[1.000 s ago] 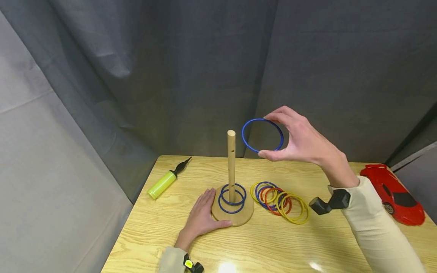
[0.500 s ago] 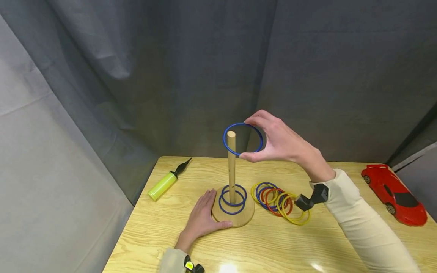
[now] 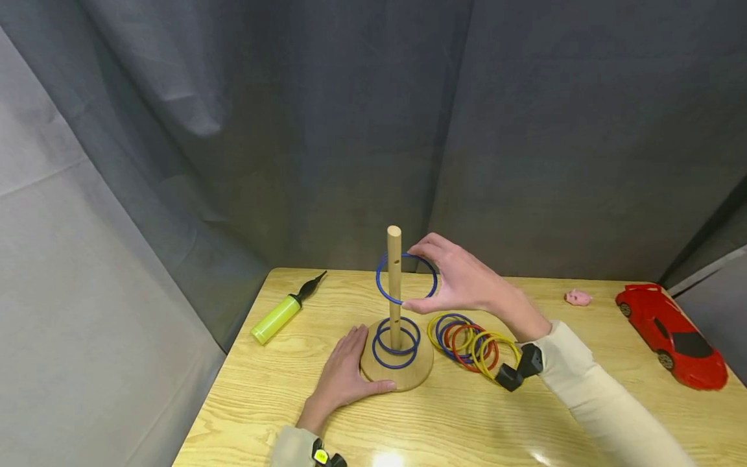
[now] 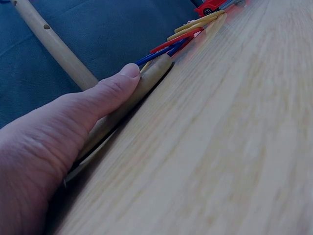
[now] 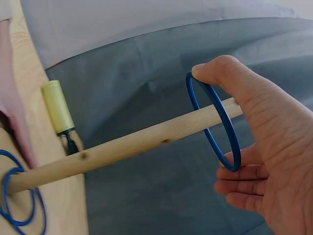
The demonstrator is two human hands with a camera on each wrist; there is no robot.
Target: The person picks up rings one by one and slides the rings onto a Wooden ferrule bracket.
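A wooden peg (image 3: 394,285) stands upright on a round wooden base (image 3: 421,375) with two blue rings (image 3: 396,342) lying around its foot. My right hand (image 3: 461,282) pinches a third blue ring (image 3: 406,279) that encircles the upper part of the peg (image 5: 146,139); the ring (image 5: 213,122) is held between thumb and fingers. My left hand (image 3: 344,376) lies flat on the table with its thumb against the base's edge (image 4: 146,83).
A pile of yellow, red and blue rings (image 3: 474,344) lies right of the base. A lime-green hand pump (image 3: 283,310) lies at the back left. A red toy car (image 3: 671,334) and a small pink object (image 3: 578,298) sit at the right.
My right hand moved left and down with the blue ring, from beside the peg's top to over it and onto the shaft. The left hand stayed put.
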